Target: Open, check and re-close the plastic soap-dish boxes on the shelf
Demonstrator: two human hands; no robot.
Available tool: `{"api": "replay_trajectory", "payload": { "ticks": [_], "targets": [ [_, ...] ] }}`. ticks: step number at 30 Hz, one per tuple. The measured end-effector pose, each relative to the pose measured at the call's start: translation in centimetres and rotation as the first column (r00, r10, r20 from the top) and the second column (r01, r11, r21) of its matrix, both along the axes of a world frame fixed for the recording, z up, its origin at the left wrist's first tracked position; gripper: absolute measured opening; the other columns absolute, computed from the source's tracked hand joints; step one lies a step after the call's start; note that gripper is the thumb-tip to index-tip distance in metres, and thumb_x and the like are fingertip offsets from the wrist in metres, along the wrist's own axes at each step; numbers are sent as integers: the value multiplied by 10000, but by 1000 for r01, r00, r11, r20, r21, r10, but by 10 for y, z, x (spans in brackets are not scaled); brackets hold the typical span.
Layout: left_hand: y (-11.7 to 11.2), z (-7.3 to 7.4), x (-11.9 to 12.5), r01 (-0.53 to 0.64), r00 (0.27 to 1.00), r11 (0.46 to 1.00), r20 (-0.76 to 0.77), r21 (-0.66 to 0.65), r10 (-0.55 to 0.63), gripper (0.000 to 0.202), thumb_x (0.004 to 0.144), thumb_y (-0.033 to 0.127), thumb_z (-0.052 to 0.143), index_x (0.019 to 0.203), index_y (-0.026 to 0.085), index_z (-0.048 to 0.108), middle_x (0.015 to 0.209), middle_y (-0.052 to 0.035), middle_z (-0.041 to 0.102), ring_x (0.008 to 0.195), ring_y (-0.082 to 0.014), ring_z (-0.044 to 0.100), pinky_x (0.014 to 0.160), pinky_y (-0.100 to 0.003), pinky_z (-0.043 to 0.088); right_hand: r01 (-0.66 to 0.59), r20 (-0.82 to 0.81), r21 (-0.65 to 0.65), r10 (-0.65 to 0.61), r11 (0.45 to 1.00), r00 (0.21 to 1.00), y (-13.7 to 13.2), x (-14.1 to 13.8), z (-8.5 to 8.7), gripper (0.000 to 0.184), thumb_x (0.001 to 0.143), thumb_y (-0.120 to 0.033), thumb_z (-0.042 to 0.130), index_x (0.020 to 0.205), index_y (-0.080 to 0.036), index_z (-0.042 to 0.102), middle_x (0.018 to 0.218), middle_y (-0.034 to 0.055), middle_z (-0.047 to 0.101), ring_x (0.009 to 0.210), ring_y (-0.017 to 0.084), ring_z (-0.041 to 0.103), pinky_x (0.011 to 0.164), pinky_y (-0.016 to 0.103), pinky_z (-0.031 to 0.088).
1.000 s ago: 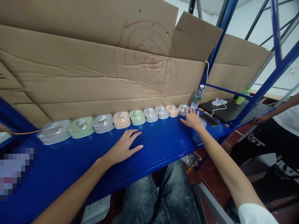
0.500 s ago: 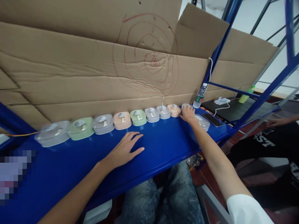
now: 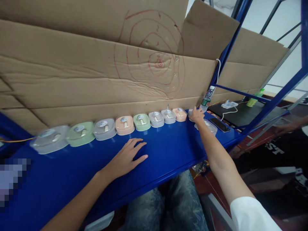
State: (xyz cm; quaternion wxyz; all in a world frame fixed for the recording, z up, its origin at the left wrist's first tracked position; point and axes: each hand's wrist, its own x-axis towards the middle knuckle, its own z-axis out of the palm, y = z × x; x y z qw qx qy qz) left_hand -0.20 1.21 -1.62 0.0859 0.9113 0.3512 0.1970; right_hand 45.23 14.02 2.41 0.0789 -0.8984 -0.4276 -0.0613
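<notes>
A row of small lidded plastic boxes in grey, green and peach runs along the back of the blue tabletop (image 3: 158, 150); among them are a green box (image 3: 141, 122) and a peach box (image 3: 179, 114). My left hand (image 3: 126, 157) hovers over or rests on the tabletop, fingers spread and holding nothing. At the right end of the row, my right hand (image 3: 197, 115) reaches over a pale box (image 3: 190, 115), partly hiding it. Its fingers look apart; whether they touch the box is unclear. Another clear box (image 3: 211, 127) lies behind my right wrist.
A water bottle (image 3: 206, 100) stands just beyond my right hand. A phone (image 3: 219, 124) lies to its right. Cardboard (image 3: 96, 67) with red rings drawn on it walls the back. Blue frame posts (image 3: 271, 109) rise at the right, where another person (image 3: 269, 150) is partly visible.
My right hand has shifted slightly right, off the middle of the pale end box and toward the bottle. My left hand keeps nearly the same place and pose.
</notes>
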Motion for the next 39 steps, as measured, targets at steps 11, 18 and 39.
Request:
{"api": "replay_trajectory", "payload": {
  "ticks": [11,18,39],
  "targets": [
    [1,0,-1,-2,1000,1000,-11,-18,2,563,1038,608,563,1482,264,605,1558,-121,539,1474,-378,470,1220,-608,429,0,-99,59,6,998,995,-6,5,9,698,945,-574,689,1527,-235,507,1493,269,468,1338,450,549,1002,570,477],
    [2,1,-1,0,1000,1000,18,-25,0,546,1035,591,575,1481,276,601,1549,-109,543,1479,-366,463,1232,-586,418,-213,38,296,211,931,977,-38,-14,29,769,1062,-533,476,1670,-121,249,1471,292,498,1349,437,494,1107,531,389],
    [1,13,2,98,963,952,269,-289,-17,1083,783,534,880,1662,307,289,1592,-134,536,1464,-380,527,1212,-571,421,-938,14,347,1000,-29,-26,-178,-174,-29,843,904,-381,770,1648,-271,392,1683,185,369,1588,386,299,1220,624,365]
  ]
}}
